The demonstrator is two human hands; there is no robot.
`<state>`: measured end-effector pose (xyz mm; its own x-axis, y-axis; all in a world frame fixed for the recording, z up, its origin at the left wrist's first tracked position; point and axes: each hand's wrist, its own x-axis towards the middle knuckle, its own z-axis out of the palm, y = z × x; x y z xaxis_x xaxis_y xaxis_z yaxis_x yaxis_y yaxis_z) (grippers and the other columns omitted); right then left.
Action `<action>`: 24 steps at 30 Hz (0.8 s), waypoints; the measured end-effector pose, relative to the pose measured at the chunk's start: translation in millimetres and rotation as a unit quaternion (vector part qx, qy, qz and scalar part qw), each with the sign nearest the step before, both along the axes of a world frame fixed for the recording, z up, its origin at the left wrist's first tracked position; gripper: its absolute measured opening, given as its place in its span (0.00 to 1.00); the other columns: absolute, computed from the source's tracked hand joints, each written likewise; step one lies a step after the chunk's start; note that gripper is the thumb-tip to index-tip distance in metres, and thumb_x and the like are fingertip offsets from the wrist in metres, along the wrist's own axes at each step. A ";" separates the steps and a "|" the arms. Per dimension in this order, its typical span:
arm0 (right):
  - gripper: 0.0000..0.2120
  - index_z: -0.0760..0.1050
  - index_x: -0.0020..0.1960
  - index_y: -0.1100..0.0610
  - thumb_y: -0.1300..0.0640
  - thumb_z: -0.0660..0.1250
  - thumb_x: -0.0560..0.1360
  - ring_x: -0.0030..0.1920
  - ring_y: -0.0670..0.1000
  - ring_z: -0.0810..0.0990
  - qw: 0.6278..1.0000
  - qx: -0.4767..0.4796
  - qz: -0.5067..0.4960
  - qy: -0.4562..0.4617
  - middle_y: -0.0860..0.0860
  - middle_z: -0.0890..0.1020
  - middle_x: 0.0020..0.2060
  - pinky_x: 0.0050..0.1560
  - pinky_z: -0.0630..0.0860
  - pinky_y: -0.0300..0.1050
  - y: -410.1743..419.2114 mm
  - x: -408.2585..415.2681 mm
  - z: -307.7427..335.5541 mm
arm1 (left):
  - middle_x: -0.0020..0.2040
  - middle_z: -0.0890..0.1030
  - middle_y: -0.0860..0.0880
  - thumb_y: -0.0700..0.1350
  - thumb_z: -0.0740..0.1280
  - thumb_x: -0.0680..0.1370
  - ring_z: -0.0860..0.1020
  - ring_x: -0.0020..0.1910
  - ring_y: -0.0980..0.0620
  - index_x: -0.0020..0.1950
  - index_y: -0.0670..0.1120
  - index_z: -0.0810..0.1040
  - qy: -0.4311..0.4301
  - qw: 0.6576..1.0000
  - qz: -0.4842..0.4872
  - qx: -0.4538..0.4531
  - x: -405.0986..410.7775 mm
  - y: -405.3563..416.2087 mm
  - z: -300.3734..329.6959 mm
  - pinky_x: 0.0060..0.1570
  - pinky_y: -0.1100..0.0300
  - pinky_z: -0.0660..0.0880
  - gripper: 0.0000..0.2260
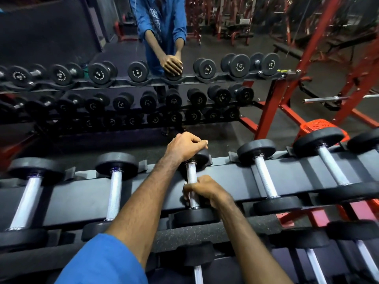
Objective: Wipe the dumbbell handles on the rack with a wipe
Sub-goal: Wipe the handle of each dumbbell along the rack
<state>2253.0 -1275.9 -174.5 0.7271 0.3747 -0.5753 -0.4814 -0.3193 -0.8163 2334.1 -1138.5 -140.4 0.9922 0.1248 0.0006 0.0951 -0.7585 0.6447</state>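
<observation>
A dumbbell with a silver knurled handle (191,174) lies across the black rack (225,181) in the middle of the top row. My left hand (185,147) grips its far black head (202,157) from above. My right hand (206,191) is curled round the near half of the handle; a small bit of white, which may be the wipe (185,185), shows at my fingers. The near head (195,218) sits below my right hand.
Other dumbbells lie on either side: two to the left (114,193), two to the right (264,177). A lower row shows at the bottom right (313,265). A mirror ahead (102,48) reflects the rack and me. Red frames (287,89) and an orange stool (320,126) stand at the right.
</observation>
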 end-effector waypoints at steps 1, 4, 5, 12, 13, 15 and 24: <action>0.13 0.79 0.52 0.72 0.67 0.71 0.70 0.38 0.61 0.86 0.999 -0.021 0.031 0.000 0.65 0.86 0.39 0.50 0.83 0.60 -6.1 -4.7 -2.6 | 0.38 0.84 0.58 0.69 0.67 0.75 0.82 0.44 0.52 0.45 0.67 0.87 -0.002 1.000 -0.002 -0.005 0.0 -0.3 0.7 0.48 0.54 0.78 0.12; 0.11 0.79 0.51 0.72 0.68 0.71 0.71 0.40 0.63 0.84 1.000 0.002 -0.003 0.008 0.68 0.85 0.41 0.52 0.83 0.63 -4.9 1.1 2.0 | 0.30 0.80 0.59 0.66 0.68 0.77 0.78 0.37 0.53 0.44 0.65 0.88 -0.004 1.000 -0.006 -0.008 -1.4 -2.4 3.1 0.41 0.56 0.72 0.11; 0.09 0.78 0.50 0.71 0.69 0.70 0.71 0.39 0.64 0.83 0.999 0.016 -0.029 0.002 0.70 0.84 0.40 0.52 0.83 0.66 -0.9 6.4 5.7 | 0.31 0.81 0.60 0.67 0.68 0.77 0.79 0.39 0.54 0.44 0.65 0.88 -0.005 1.000 -0.006 -0.006 -1.4 -2.7 3.2 0.42 0.56 0.73 0.11; 0.08 0.80 0.52 0.70 0.70 0.73 0.73 0.34 0.54 0.86 0.998 -0.024 0.046 -0.030 0.61 0.86 0.37 0.39 0.83 0.46 -12.5 -11.9 6.1 | 0.37 0.85 0.58 0.68 0.68 0.76 0.82 0.44 0.52 0.46 0.64 0.88 -0.010 1.000 -0.004 -0.012 -3.1 0.1 2.7 0.44 0.56 0.75 0.12; 0.09 0.80 0.52 0.70 0.70 0.73 0.73 0.34 0.54 0.86 0.999 -0.017 0.039 -0.032 0.62 0.85 0.37 0.40 0.83 0.47 -13.5 -11.7 4.6 | 0.36 0.84 0.58 0.67 0.68 0.76 0.82 0.43 0.52 0.46 0.64 0.88 -0.011 1.000 -0.004 -0.010 -3.1 -0.8 2.7 0.43 0.56 0.74 0.12; 0.09 0.79 0.52 0.69 0.71 0.73 0.72 0.37 0.60 0.86 1.000 0.017 -0.011 -0.023 0.67 0.84 0.39 0.43 0.85 0.56 -10.8 -4.4 5.3 | 0.36 0.84 0.59 0.68 0.68 0.76 0.82 0.43 0.53 0.45 0.65 0.88 -0.009 1.000 -0.006 -0.006 -2.6 -1.9 2.9 0.44 0.56 0.75 0.12; 0.04 0.83 0.45 0.66 0.66 0.70 0.74 0.33 0.47 0.77 0.995 -0.018 0.003 -0.101 0.57 0.83 0.34 0.35 0.71 0.39 -46.3 -24.4 -7.0 | 0.32 0.81 0.61 0.66 0.69 0.77 0.80 0.42 0.54 0.45 0.64 0.88 -0.020 1.000 0.000 -0.018 -2.2 -1.1 1.3 0.45 0.57 0.73 0.11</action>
